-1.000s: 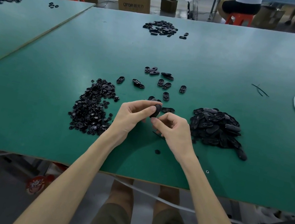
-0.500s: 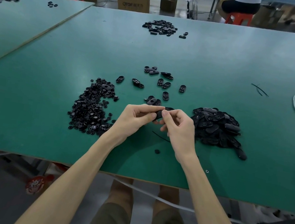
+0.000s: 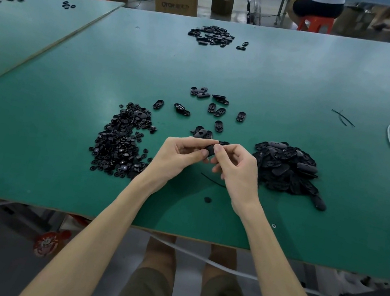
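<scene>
1. So, both hands meet just left of the oval-shell pile [image 3: 286, 168]: left hand [image 3: 179, 157] and right hand [image 3: 236, 165] each pinch the same black oval shell [image 3: 210, 149] at the fingertips.
2. Done so far, I'd guess: the loose ovals [image 3: 217, 111] scattered beyond and left of that pile.
3. Loads left: that whole pile, plus the heap of small round bits [image 3: 122, 142] farther left of it.

— Fig. 1: what lies where?
— On the green flat table [image 3: 303, 88]: heap of small round black plastic pieces [image 3: 122, 140] left of my left hand [image 3: 176, 156]; heap of black oval plastic shells [image 3: 287, 166] right of my right hand [image 3: 236, 171]; loose shells [image 3: 217, 111] behind both.
</scene>
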`<state>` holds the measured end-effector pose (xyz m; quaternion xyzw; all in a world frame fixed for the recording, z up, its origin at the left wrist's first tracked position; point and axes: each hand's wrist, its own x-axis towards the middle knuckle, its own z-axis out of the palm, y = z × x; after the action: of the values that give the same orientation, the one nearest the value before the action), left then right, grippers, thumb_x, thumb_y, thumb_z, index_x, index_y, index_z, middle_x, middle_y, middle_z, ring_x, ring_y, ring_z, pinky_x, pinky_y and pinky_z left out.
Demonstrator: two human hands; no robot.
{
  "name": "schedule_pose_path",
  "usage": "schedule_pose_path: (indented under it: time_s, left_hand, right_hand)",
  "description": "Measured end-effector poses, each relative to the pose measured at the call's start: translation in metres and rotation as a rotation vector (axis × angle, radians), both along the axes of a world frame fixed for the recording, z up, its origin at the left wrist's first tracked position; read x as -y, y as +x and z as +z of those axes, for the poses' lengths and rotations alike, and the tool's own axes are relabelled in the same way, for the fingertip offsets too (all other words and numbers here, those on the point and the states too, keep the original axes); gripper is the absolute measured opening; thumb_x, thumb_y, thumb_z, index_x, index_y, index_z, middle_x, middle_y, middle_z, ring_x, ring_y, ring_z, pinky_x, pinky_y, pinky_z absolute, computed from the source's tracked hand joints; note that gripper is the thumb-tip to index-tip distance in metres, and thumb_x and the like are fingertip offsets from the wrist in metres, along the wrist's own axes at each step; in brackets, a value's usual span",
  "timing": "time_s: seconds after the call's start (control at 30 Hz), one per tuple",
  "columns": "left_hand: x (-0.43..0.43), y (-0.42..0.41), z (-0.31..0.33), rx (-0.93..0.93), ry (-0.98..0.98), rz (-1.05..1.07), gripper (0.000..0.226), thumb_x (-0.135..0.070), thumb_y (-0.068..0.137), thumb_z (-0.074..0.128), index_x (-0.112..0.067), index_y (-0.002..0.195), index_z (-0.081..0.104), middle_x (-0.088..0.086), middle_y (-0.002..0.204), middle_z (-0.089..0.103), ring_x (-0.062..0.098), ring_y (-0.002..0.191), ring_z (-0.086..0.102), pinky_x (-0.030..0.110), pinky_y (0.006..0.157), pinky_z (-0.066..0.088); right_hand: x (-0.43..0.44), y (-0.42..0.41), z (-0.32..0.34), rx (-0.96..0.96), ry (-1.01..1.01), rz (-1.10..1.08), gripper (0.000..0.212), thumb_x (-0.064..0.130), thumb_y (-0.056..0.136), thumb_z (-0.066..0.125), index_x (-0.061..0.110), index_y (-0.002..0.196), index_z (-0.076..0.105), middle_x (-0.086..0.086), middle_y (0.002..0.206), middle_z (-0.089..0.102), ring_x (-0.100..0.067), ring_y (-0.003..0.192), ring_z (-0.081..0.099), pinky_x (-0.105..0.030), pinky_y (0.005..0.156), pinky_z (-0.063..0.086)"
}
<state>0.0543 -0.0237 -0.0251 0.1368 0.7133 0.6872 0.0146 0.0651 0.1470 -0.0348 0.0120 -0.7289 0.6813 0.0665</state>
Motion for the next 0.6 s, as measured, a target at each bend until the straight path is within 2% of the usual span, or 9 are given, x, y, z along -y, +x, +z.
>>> schedule_pose_path:
  time_s: [0.17,0.33,0.47,0.6]
  left_hand:
    - [0.0004,-0.0002,-0.0002,0.015,0.006,0.018,0.030,-0.002,0.095,0.069,-0.020,0.117,0.078,0.015,0.112,0.076,0.024,0.099,0.070,0.031,0.099,0.056]
    - [-0.0005,0.0008,-0.0002,0.039,-0.003,0.036,0.029,0.002,0.095,0.065,-0.013,0.116,0.078,0.009,0.107,0.079,0.022,0.099,0.074,0.027,0.095,0.055]
    - [-0.0011,0.0002,-0.0017,0.026,-0.035,0.083,0.029,0.005,0.093,0.064,-0.011,0.112,0.079,0.006,0.105,0.079,0.035,0.106,0.071,0.037,0.100,0.056]
    - [-0.0028,-0.0007,-0.0019,0.010,-0.057,0.093,0.031,0.009,0.091,0.061,-0.011,0.107,0.080,0.004,0.104,0.079,0.029,0.104,0.073,0.033,0.097,0.057]
  right_hand:
    - [0.0008,-0.0001,-0.0002,0.001,-0.008,0.012,0.017,0.026,0.101,0.069,0.013,0.090,0.071,0.001,0.076,0.077,-0.010,0.060,0.066,-0.015,0.057,0.045]
    - [0.0016,-0.0004,-0.0013,0.000,0.021,0.024,0.017,0.025,0.101,0.069,0.011,0.091,0.072,0.001,0.074,0.077,-0.010,0.059,0.065,-0.016,0.057,0.046]
    - [0.0019,-0.0008,-0.0017,0.000,0.058,0.045,0.016,0.024,0.100,0.070,0.012,0.090,0.072,0.007,0.072,0.076,-0.006,0.058,0.064,-0.014,0.056,0.045]
    - [0.0020,-0.0011,-0.0015,-0.003,0.079,0.062,0.014,0.023,0.099,0.072,0.013,0.089,0.071,0.009,0.071,0.075,-0.005,0.057,0.064,-0.013,0.055,0.045]
